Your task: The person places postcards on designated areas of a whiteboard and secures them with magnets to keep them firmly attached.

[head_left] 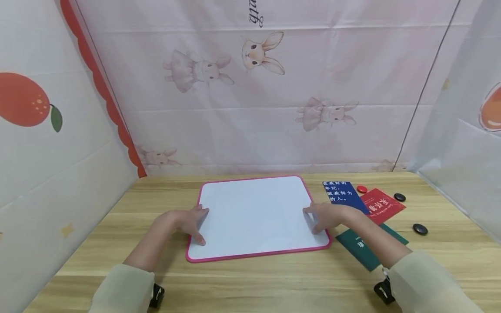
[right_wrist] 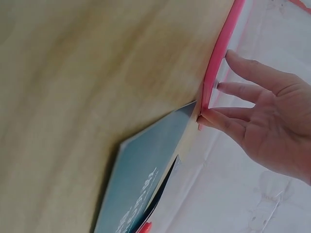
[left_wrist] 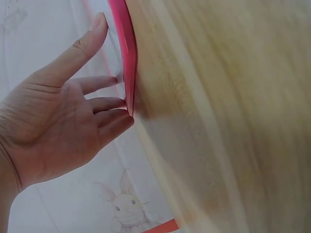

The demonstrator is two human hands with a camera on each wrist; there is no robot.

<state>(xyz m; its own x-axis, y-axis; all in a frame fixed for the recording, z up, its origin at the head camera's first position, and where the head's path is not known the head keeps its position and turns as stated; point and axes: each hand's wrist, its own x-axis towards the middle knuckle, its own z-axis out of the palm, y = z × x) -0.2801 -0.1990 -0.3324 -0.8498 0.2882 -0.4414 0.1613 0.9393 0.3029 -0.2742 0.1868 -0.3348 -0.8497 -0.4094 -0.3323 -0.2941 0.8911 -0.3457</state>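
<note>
Nearest us are pale sleeves (head_left: 123,289), reaching over a wood-grain counter (head_left: 250,287). Our left hand (head_left: 189,221) and right hand (head_left: 328,215), fingers spread apart, touch the side edges of a pink-rimmed whiteboard (head_left: 254,217) at the counter's middle. To its right we see blue (head_left: 342,195), red and green greeting cards and three round discs (head_left: 420,229). Behind hangs pinkish rabbit-print cloth (head_left: 250,139); fruit prints (head_left: 25,99) mark both sides.
</note>
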